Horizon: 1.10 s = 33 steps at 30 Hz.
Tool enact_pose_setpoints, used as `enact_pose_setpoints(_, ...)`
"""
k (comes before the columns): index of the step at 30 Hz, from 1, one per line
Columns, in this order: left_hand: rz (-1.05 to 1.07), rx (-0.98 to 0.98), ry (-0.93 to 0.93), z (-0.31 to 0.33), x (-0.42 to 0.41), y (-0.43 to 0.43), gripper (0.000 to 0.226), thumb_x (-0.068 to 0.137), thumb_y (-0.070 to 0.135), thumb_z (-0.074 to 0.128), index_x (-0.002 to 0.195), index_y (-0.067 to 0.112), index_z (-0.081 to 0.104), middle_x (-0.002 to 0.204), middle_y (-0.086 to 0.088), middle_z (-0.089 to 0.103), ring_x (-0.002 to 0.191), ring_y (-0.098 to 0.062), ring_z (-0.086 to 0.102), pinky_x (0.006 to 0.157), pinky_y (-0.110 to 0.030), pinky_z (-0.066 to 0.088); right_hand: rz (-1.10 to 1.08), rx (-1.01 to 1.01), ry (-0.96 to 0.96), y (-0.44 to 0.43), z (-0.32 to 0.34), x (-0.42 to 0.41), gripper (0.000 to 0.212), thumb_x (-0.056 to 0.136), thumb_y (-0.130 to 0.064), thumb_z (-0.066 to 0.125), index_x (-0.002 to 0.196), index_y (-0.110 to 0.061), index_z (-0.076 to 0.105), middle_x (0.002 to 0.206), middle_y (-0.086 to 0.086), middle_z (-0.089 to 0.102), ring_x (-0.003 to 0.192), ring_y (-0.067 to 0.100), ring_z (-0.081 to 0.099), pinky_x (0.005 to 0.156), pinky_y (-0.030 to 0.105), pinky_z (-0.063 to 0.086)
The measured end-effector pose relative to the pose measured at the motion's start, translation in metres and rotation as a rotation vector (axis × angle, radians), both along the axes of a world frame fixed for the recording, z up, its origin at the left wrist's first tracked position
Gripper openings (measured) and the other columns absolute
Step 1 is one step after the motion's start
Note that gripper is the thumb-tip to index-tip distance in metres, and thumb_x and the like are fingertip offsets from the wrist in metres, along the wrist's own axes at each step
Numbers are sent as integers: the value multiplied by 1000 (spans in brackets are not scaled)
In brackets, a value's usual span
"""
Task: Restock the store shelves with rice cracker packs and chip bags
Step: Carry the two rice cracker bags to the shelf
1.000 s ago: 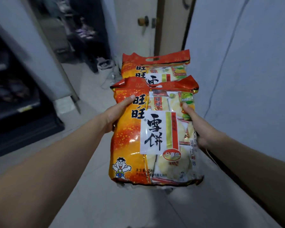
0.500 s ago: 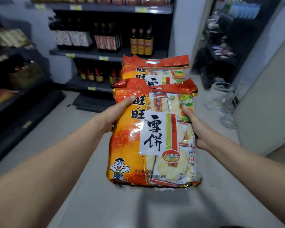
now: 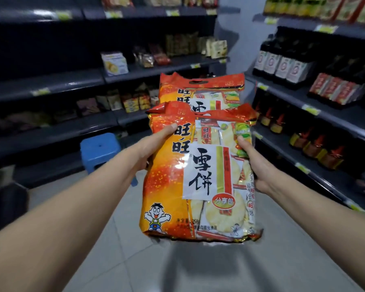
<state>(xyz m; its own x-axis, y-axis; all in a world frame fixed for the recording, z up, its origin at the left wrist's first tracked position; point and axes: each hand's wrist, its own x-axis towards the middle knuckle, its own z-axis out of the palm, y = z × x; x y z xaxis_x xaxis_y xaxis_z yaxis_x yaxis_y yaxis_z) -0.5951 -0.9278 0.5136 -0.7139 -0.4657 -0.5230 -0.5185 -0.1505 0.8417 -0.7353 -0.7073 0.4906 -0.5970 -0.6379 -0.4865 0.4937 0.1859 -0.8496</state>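
Orange rice cracker packs (image 3: 198,175) still gripped: left hand (image 3: 154,146), right hand (image 3: 255,165); snack shelves (image 3: 72,81) ahead.

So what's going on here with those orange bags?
A person in a store aisle holds two rice cracker packs, the front pack overlapping the rear pack. The left hand grips the left edge, the right hand the right edge. Neither is shelved yet; the shelves and a blue stool lie ahead.
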Motion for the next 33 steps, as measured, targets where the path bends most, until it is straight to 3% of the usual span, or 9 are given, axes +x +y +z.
enact_pose_setpoints(4,191,23,42,-1,25,-78,53,75,67,58,102,21,62,86,-2,73,78,-21,70,75,-33,52,219,7,14,-116,-1,-15,46,86,-59,50,79,-16,65,69,6,75,59,20,72,63,31,60)
enact_pose_setpoints(6,271,26,42,0,40,-118,48,78,65,56,99,22,61,84,-1,72,76,-20,69,73,-32,52,312,14,4,-172,-3,-16,47,86,-59,50,78,-16,64,68,5,75,58,20,72,64,30,59)
enact_pose_setpoints(10,439,-1,10,-8,72,-209,57,71,70,60,104,23,64,96,-3,74,90,-25,70,93,-42,49,450,8,-3,-291,-15,-8,46,86,-59,51,78,-16,64,68,4,74,59,19,72,62,29,59)
enact_pose_setpoints(14,535,7,0,-17,94,-301,61,70,70,61,110,24,65,100,-4,74,91,-25,70,93,-42,50,536,12,-41,-403,-29,2,46,82,-61,56,80,-16,67,75,6,76,64,21,73,76,36,58)
enact_pose_setpoints(27,620,70,-76,-77,68,-545,85,43,77,72,111,25,67,105,-7,74,101,-31,68,102,-52,43,641,76,-174,-661,-86,-41,44,84,-57,57,89,-15,68,77,8,76,65,22,74,67,36,59)
enact_pose_setpoints(33,636,112,-113,-128,36,-638,89,40,78,72,111,25,67,103,-6,75,100,-31,68,102,-52,43,651,133,-165,-754,-130,-71,53,83,-61,54,108,-16,67,103,12,73,83,27,71,86,43,56)
